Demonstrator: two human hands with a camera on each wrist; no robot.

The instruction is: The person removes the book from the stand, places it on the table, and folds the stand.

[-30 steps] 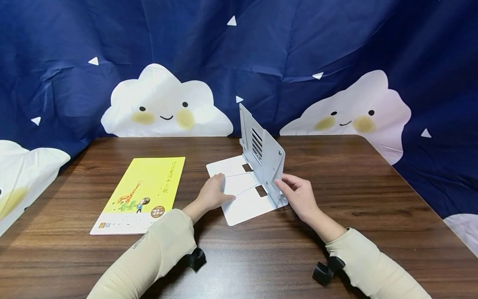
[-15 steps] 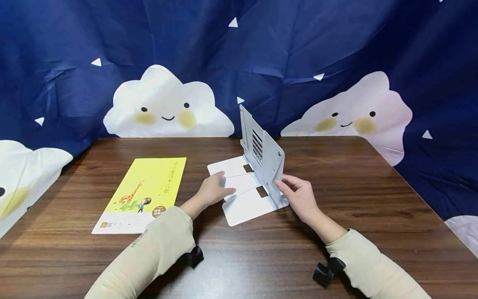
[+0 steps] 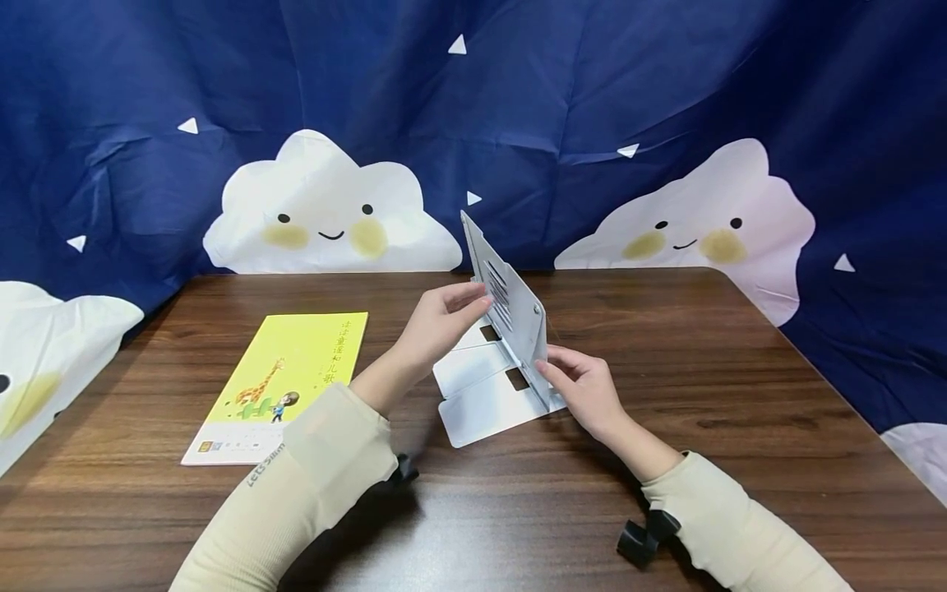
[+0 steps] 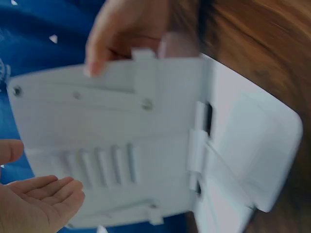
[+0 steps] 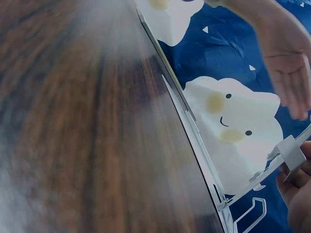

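Note:
A pale grey folding stand (image 3: 521,321) is on the table, its slotted panel raised on hinges above a flat white base (image 3: 488,411). My right hand (image 3: 584,395) pinches the panel's near side edge, low down by the hinge, between thumb and fingers. My left hand (image 3: 444,325) is up in front of the panel's slots. In the left wrist view the left hand (image 4: 43,204) has its fingers extended beside the slotted face, while the right hand (image 4: 131,29) holds the opposite edge. Seen from the right wrist, the base lies close along the tabletop.
To the left lies a yellow book (image 3: 288,370) with a giraffe on its cover, partly behind the left sleeve (image 3: 311,460). The brown wooden table (image 3: 518,510) ends at a blue cloth (image 3: 518,99) printed with clouds.
My left hand has left the base, rising and moving right to the panel. The raised panel has tipped left, toward the base. The right hand shifted slightly left, still gripping the edge.

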